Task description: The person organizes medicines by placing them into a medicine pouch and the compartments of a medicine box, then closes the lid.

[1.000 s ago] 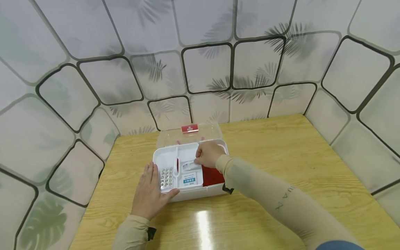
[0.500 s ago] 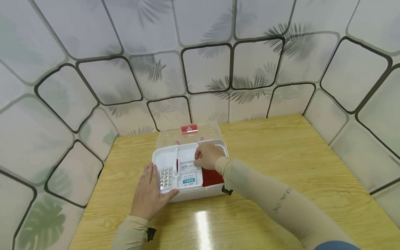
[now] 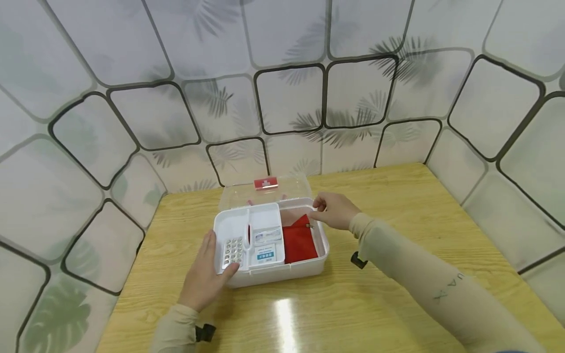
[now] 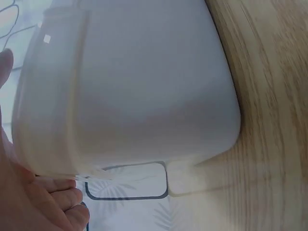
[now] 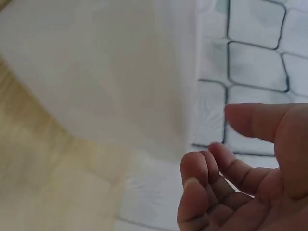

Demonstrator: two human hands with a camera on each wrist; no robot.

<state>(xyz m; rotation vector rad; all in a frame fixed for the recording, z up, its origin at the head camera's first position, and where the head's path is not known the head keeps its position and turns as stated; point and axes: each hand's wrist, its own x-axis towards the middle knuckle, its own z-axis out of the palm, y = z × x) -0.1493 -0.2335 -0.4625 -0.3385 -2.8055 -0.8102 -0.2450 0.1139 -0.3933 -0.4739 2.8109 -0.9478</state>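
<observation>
A white first-aid box (image 3: 269, 280) stands on the table with its clear lid tipped back. In its white tray (image 3: 266, 214) lie a blister pack of pills (image 3: 233, 251), a flat white packet (image 3: 267, 236) and a white-and-blue packet (image 3: 265, 254). A red zip pouch (image 3: 300, 243) lies in the deeper space to their right. My left hand (image 3: 205, 277) rests at the left front corner, fingers along the side wall and thumb by the front rim. My right hand (image 3: 335, 211) hovers by the right back rim, fingers loosely bent, holding nothing in the right wrist view.
The clear lid (image 3: 287, 187) with its red cross label (image 3: 266, 183) leans near the back of the wooden table (image 3: 397, 206). Patterned fabric walls (image 3: 291, 98) enclose the back and both sides.
My right hand has let go of the flat white packet in the tray and moved right to the box's rim, uncovering the red pouch. My left hand has shifted slightly left.
</observation>
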